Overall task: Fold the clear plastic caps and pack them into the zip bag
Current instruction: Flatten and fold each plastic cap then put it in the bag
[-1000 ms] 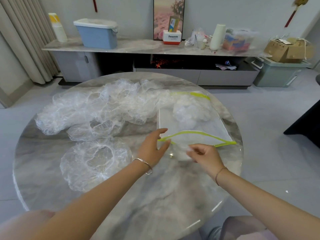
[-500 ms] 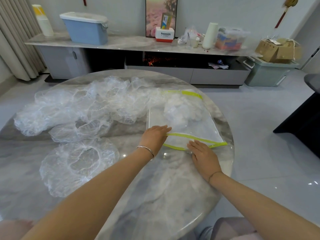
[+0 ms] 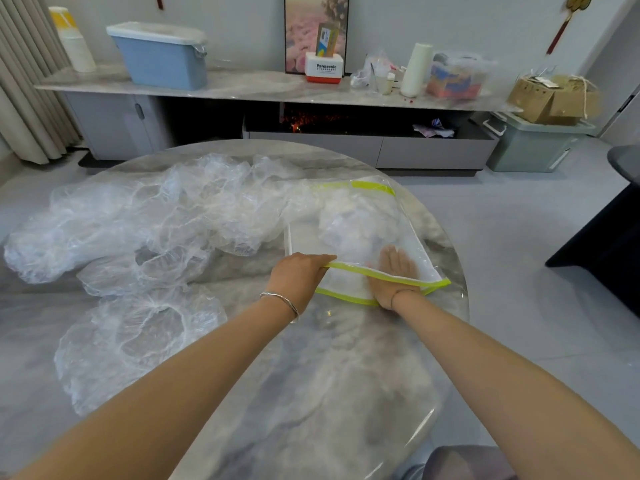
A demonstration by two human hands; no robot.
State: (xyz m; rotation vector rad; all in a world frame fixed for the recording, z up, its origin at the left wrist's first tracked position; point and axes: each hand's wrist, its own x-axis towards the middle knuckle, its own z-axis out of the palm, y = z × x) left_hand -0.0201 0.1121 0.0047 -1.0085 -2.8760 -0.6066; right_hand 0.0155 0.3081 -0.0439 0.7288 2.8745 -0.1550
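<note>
Since the earlier frame the right hand (image 3: pixel 394 271) has been slid off the table (image 3: pixel 311 393) and into the mouth of the zip bag (image 3: pixel 308 240), and the bag's upper lip has been raised by the left hand (image 3: pixel 301 275).

Well to the left of the zip bag, a heap of loose clear plastic caps (image 3: pixel 156 216) is spread across the table, with its right edge brought up against the bag's left side. Nearer the person, also left of the bag and apart from it, a single cap (image 3: pixel 138 341) is laid flat with its gathered opening upward.

At the bag's near left corner the yellow-green upper lip is pinched by the left hand, whose fingers are closed on the strip. A silver bangle (image 3: pixel 280 301) is worn on that wrist. The zip bag itself is laid flat near the table's right edge, with its mouth turned toward the person and held apart. Toward its far end a white wad of folded caps (image 3: pixel 349 220) is seen through the plastic.

Further right, inside the bag, the right hand is held palm down with fingers straight and close together, blurred by the upper sheet. Whether anything lies under it cannot be told.

Beyond the bag a long sideboard (image 3: pixel 242 88) is set against the wall. A blue lidded bin (image 3: pixel 159 60) is carried at its left and a cardboard box (image 3: pixel 550 95) is seen past its right end.
</note>
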